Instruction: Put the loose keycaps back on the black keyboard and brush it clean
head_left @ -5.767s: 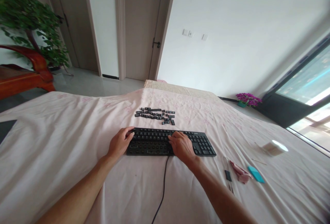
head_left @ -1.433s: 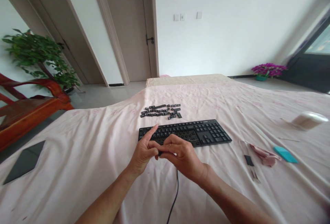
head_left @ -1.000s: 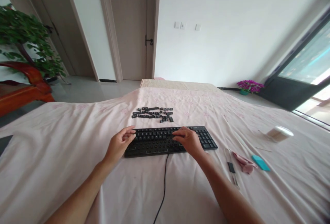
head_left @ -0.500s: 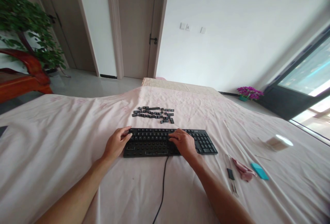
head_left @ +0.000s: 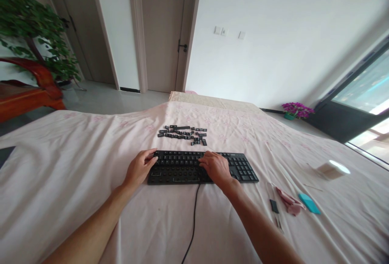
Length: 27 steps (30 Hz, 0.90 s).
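A black keyboard (head_left: 179, 162) lies on the pink cloth, its lower left rows bare of keycaps and the upper rows and number pad still capped. My left hand (head_left: 140, 167) grips its left end, thumb on the top and fingers along the far edge. Over the right part of the letter rows, my right hand (head_left: 216, 167) has its fingers bent together, tips down at the keys. Whatever lies beneath those fingertips is hidden. Loose black keycaps (head_left: 183, 128), among them a long space bar, are set out in rough rows beyond the keyboard.
The keyboard's black cable (head_left: 194, 215) runs toward me. To the right lie a dark-handled tool with metal prongs (head_left: 274, 206), a crumpled pink cloth (head_left: 291, 203), a blue-green flat piece (head_left: 309, 203) and a white round container (head_left: 331, 170). A wooden chair (head_left: 39, 81) stands far left.
The whole view has shifted slightly, so everything sits a little farther right. Both hands keep nearly the same places on the keyboard.
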{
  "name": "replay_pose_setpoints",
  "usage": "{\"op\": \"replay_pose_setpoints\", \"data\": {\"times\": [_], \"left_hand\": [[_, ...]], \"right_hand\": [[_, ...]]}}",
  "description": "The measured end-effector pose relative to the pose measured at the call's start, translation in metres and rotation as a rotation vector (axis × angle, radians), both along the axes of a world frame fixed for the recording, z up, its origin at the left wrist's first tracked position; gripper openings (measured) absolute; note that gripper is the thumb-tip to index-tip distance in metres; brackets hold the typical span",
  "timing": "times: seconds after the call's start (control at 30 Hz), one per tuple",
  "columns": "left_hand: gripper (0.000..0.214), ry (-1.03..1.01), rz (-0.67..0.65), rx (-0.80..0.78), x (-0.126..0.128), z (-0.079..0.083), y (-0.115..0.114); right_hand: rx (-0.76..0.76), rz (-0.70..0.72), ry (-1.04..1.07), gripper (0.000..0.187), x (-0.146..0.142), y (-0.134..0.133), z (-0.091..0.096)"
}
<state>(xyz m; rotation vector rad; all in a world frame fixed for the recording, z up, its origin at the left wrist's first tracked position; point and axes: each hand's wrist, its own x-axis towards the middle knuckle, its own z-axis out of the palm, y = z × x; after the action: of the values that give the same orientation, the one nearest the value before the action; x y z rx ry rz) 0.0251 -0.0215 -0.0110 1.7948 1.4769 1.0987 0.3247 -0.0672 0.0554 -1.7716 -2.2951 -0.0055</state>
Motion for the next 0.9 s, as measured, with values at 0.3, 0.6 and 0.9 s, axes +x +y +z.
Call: {"op": "replay_pose_setpoints", "data": {"times": [0.3,0.6,0.9], "left_hand": [[0.043,0.036,0.000,0.029,-0.002,-0.004,0.001],[0.040,0.073,0.006,0.056,0.000,0.001,0.000],[0.039,0.084,0.010,0.065,-0.001,-0.003,0.000]], "right_hand": [[0.064,0.011,-0.189,0.024,-0.009,-0.011,-0.006],[0.143,0.037,-0.333,0.038,-0.012,-0.027,-0.019],[0.090,0.045,-0.243,0.043,-0.006,-0.028,-0.018]]}}
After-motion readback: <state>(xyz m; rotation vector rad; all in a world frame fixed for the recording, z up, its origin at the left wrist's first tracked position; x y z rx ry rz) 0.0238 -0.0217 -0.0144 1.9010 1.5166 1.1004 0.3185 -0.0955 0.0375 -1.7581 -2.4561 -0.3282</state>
